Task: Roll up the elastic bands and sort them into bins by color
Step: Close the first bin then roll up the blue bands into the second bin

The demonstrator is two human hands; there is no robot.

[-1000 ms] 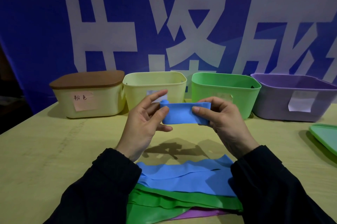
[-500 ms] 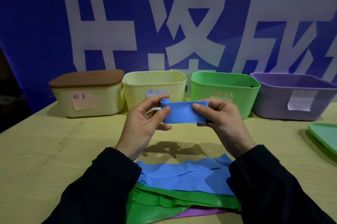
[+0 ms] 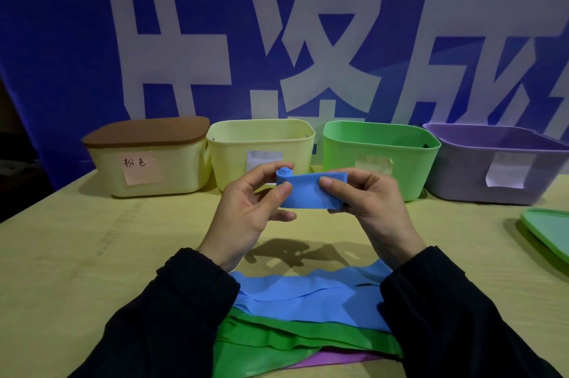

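Observation:
I hold a blue elastic band (image 3: 309,192) in the air above the table, between both hands. My left hand (image 3: 246,217) pinches its rolled-up left end, a small tight coil showing at the top. My right hand (image 3: 366,202) pinches the flat right end between thumb and fingers. On the table near me lies a pile of flat bands: blue bands (image 3: 311,294) on top, green bands (image 3: 277,343) under them, a purple band (image 3: 335,359) at the bottom. Behind stand four bins: a lidded cream bin (image 3: 147,159), an open yellow bin (image 3: 261,143), a green bin (image 3: 381,146), a purple bin (image 3: 495,162).
A green lid (image 3: 548,229) lies at the table's right edge. The cream bin carries a brown lid (image 3: 144,131) and a pink note. A blue banner with large white characters hangs behind the bins. The table's left edge runs diagonally at the far left.
The roll at the band's left end has grown thicker, and the flat stretch between my hands has become shorter. Both hands stay in about the same place.

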